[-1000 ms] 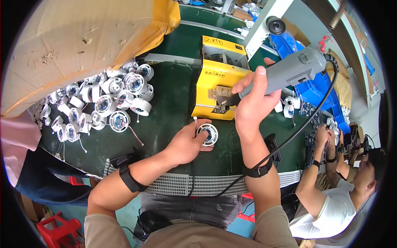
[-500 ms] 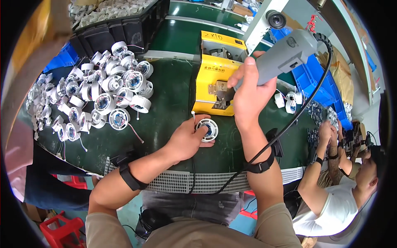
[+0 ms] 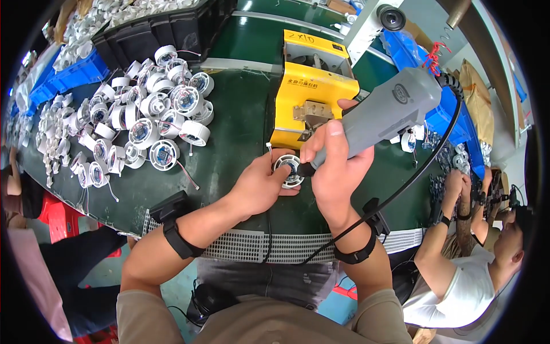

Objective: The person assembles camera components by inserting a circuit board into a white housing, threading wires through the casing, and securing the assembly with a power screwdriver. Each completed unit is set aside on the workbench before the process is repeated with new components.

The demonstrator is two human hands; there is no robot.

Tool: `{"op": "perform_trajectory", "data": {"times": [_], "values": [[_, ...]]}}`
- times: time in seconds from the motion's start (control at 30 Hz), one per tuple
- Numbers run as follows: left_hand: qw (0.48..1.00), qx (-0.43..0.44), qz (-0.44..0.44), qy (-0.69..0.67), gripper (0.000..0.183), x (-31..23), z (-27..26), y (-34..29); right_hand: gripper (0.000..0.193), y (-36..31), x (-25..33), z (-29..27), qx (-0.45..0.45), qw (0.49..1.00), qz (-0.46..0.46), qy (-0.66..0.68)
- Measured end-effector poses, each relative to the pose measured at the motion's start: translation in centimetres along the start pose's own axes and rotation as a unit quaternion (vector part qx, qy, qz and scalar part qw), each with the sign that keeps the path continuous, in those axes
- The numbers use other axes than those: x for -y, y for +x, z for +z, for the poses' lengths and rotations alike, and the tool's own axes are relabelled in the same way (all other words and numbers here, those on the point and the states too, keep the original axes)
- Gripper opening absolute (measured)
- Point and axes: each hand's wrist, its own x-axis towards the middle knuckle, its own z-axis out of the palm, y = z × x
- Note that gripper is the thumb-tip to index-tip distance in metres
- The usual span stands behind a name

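My left hand [image 3: 262, 182] grips a round white plastic housing [image 3: 297, 181] with a small blue circuit board inside, low over the green tabletop. A thin wire with a white plug stands up from its rim. My right hand [image 3: 339, 166] is wrapped around a grey corded electric screwdriver [image 3: 382, 112], tilted so that its dark tip end points down-left at the housing. The tip sits at or just over the housing's right side; exact contact is hidden. Beyond both hands stands a yellow screw-feeder machine [image 3: 309, 92] with a metal block on its front.
Many similar white housings [image 3: 154, 106] lie heaped at the left, some trailing wires. Behind them stand a black crate [image 3: 166, 34] and a blue bin [image 3: 80, 70]. Blue trays [image 3: 458, 123] are at the right. The screwdriver's black cable [image 3: 395, 192] crosses my right forearm. A co-worker [image 3: 452, 275] works at the right.
My right hand has brought the screwdriver down and left, from the yellow machine's front to the housing. My left hand keeps its hold. A person at the left has shifted away.
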Motion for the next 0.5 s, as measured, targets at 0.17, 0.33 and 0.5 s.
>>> {"op": "perform_trajectory", "data": {"times": [0.17,0.33,0.5], "values": [[1.0,-0.01,0.0,0.017,0.028,-0.5,0.1,-0.1,0.03,0.0,0.4,0.0,-0.007,1.0,0.018,0.01],[0.999,0.01,-0.03,0.037,0.031,-1.0,0.0,-0.2,0.031,0.0,0.3,0.0,0.001,1.0,0.016,0.009],[0.999,-0.005,-0.018,0.029,0.029,-0.6,0.1,-0.2,0.031,-0.1,0.2,0.0,0.001,1.0,0.01,0.014]]}}
